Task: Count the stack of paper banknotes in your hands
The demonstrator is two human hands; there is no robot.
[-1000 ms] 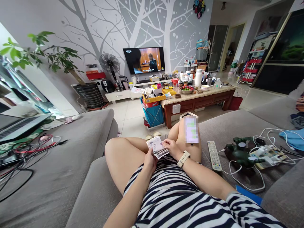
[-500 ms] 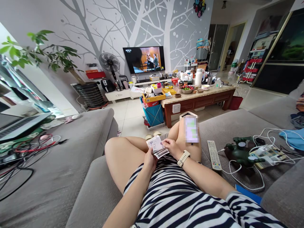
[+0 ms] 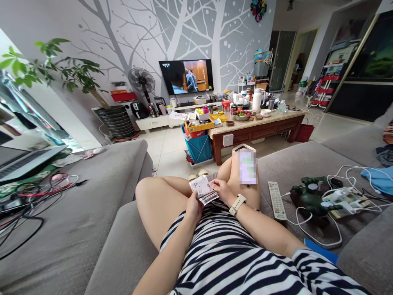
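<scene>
I sit on a grey sofa (image 3: 116, 254) with my legs crossed. A stack of banknotes (image 3: 203, 190) rests in my lap between both hands. My left hand (image 3: 194, 207) is closed around the stack's lower left side. My right hand (image 3: 223, 191), with a pale watch on its wrist, pinches the stack's right edge. A phone (image 3: 247, 166) leans upright on my right knee, just beyond the hands.
A white remote (image 3: 276, 200) lies on the sofa at my right, beside a dark green figure (image 3: 310, 197) and tangled white cables (image 3: 337, 196). Cables and a laptop (image 3: 27, 164) lie at the left. A cluttered wooden coffee table (image 3: 254, 127) and a television (image 3: 187, 76) stand ahead.
My hands and the banknotes have stayed where they were. Only the picture on the television has changed.
</scene>
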